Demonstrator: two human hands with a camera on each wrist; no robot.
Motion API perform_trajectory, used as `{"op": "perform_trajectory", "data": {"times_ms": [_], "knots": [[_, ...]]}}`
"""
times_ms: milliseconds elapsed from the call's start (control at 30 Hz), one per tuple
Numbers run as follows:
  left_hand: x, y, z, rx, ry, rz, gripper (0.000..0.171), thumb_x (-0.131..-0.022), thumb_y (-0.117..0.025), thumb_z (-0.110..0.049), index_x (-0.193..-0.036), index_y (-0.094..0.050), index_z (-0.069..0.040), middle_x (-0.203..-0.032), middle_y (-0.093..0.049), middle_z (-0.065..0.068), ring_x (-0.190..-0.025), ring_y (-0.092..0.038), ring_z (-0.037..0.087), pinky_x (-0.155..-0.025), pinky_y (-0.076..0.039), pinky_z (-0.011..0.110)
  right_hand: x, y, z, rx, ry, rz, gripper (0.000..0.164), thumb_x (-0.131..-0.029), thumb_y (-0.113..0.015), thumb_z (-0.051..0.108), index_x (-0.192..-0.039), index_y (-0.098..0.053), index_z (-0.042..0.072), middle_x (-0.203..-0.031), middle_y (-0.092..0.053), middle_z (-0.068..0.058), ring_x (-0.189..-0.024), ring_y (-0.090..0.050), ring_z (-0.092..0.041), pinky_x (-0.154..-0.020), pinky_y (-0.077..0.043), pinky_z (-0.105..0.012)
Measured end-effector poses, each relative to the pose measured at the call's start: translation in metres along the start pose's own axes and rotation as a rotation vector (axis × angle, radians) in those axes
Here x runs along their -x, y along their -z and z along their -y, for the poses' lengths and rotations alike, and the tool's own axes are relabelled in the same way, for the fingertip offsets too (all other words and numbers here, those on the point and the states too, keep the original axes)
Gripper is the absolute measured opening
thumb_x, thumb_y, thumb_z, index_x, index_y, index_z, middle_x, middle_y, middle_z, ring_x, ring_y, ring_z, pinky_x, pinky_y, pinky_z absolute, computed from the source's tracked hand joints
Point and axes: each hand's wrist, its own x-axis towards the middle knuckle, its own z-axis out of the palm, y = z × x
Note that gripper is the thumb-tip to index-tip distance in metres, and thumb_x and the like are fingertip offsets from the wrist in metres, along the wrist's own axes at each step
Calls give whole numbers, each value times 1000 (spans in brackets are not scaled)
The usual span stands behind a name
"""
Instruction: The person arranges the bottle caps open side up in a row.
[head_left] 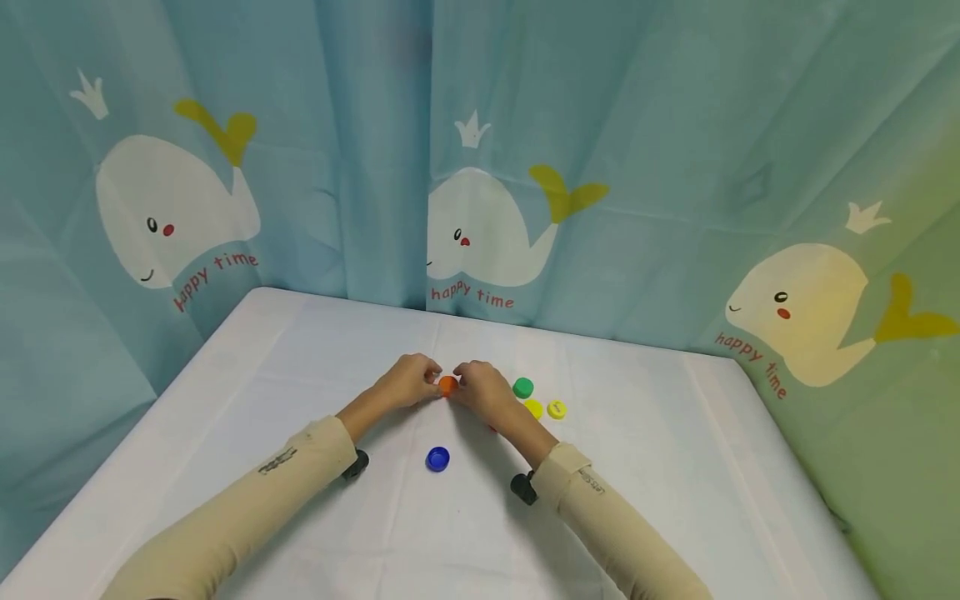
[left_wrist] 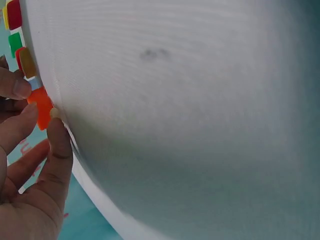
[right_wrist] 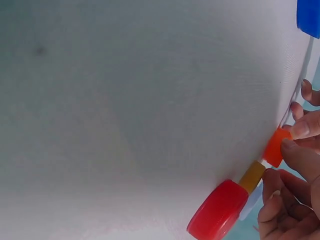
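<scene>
Held over the far part of the white tablecloth [head_left: 390,533], between left hand [head_left: 405,382] and right hand [head_left: 486,392]: one orange plastic bottle cap [head_left: 447,386]. Pinched from the left side by thumb and finger of the left hand, with a narrow gap, only so wide as the cap. Pinched also from the right side, by the fingertips of the right hand, likewise in a narrow manner. Not possible to tell the firmness of each hold.

Nearer to the person, apart from both hands: one blue bottle cap [head_left: 438,459], hollow side up. Beyond the right hand, to its right: one green bottle cap [head_left: 523,387], then a plain yellow cap [head_left: 533,408] and, just beside, a printed yellow cap [head_left: 557,409]. In the right wrist view, between the orange cap and a red bottle cap [right_wrist: 217,210]: one dark yellow cap [right_wrist: 252,175].

On both arms, beige sleeves [head_left: 247,492] with dark lettering; below each cuff, a black wrist camera [head_left: 524,489]. Behind the table, a blue-green curtain [head_left: 660,125] with white whales, small crowns, yellow tails and red words "happy time".
</scene>
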Motion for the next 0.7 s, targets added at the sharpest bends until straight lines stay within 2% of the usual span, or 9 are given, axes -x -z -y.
{"op": "perform_trajectory", "data": {"times_ms": [267, 500, 600, 700], "knots": [[-1, 1, -2, -12, -12, 1, 22, -82, -73, -11, -99, -69, 3, -83, -62, 6, -77, -53, 18, -73, -47, 32, -2, 0, 3, -21, 25, 12, 25, -84, -73, 16, -100, -69, -2, -85, -66, -8, -73, -58, -16, -75, -51, -25], [2, 2, -3, -6, -8, -4, 23, -82, -73, -11, -100, -69, 3, -87, -63, 8, -81, -55, 21, -77, -48, 35, -3, 0, 2, -57, 11, 30, 24, -84, -72, 16, -100, -69, -2, -84, -65, -7, -72, -55, -15, -74, -50, -24], [3, 3, -4, 14, 7, 10, 25, -83, -73, -12, -102, -69, 3, -89, -63, 8, -80, -54, 20, -75, -48, 32, -3, 0, 1, -59, 17, 40, 24, -84, -72, 18, -100, -69, -1, -82, -65, -5, -71, -54, -15, -73, -49, -23], [2, 4, -4, 41, 16, 23, 27, -84, -72, -12, -105, -67, 3, -89, -62, 8, -71, -55, 17, -64, -49, 29, -4, 0, 0, -56, 16, 42, 25, -84, -73, 18, -101, -69, 0, -81, -64, -4, -71, -53, -15, -72, -48, -22]]}}
